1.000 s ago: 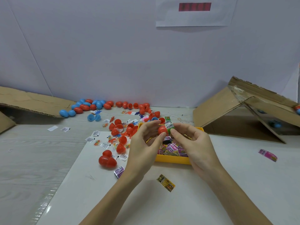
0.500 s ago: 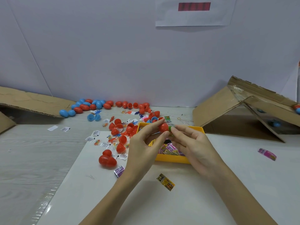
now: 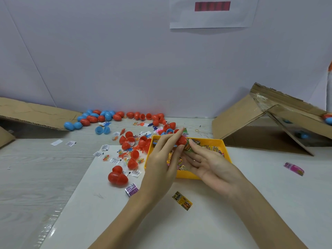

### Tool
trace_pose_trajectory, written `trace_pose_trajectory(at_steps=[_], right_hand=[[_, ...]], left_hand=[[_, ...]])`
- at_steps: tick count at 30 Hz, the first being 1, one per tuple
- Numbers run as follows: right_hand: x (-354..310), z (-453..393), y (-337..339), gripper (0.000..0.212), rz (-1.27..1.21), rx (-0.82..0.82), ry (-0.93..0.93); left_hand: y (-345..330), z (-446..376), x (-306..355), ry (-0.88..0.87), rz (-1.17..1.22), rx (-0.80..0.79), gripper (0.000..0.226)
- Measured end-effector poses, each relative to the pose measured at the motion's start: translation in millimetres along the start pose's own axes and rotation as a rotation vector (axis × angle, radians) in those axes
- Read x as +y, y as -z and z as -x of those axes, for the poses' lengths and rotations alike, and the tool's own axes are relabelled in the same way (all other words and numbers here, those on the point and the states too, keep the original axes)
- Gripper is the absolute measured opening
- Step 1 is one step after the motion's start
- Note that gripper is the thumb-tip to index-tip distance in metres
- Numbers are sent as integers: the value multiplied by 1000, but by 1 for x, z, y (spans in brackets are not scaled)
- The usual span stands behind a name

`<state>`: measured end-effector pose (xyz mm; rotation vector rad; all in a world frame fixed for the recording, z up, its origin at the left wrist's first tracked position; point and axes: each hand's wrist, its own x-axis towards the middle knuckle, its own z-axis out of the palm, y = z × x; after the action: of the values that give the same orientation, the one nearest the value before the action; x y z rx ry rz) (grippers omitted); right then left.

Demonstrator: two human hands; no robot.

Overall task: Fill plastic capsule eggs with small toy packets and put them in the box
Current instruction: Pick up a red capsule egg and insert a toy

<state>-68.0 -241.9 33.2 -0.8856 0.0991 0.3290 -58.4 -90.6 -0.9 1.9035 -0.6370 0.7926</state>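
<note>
My left hand (image 3: 161, 159) pinches a red plastic capsule egg half (image 3: 181, 140) at centre frame, just above the far rim of the yellow plastic tray (image 3: 186, 175). My right hand (image 3: 206, 162) pinches a small green foil toy packet (image 3: 188, 147) against the half's open mouth w/ thumb and forefinger; other fingers relaxed. So both grips are closed on something: left on shell, right on packet.

Handling, my guess: shell is light, stiff, smooth, so prob. slippery; best held round its widest part, not the rim. Packet is soft and crinkly, will spring back, so needs folding and pushing by its end.

Counts: tray x1, holding a heap of packets, too jumbled to count. Loose packets on white sheet: 3, i.e. yellow-black one (image 3: 182, 200) lower centre, purple one (image 3: 131, 189) left of it, pink one (image 3: 293, 168) at right. Red and blue eggs and halves scattered upper left of tray: several dozen, can't count exactly. Brown cardboard box (image 3: 251, 123) at right of the frame, a few eggs visible inside. Second cardboard flap (image 3: 36, 114) far left.
</note>
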Motion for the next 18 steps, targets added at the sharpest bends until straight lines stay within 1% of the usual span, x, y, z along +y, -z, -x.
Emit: trace_pose_trajectory(at_steps=[3, 5, 9, 18], right_hand=[[0, 2, -4, 29, -35, -15, -52], [1, 3, -5, 32, -46, -17, -72], [2, 5, -8, 41, -103, 13, -98], [3, 6, -12, 42, -153, 27, -121]], left_hand=[[0, 0, -1, 16, 20, 41, 43], [0, 0, -1, -5, 4, 61, 39], [2, 0, -3, -37, 21, 48, 37], [2, 1, -9, -71, 53, 77, 35]])
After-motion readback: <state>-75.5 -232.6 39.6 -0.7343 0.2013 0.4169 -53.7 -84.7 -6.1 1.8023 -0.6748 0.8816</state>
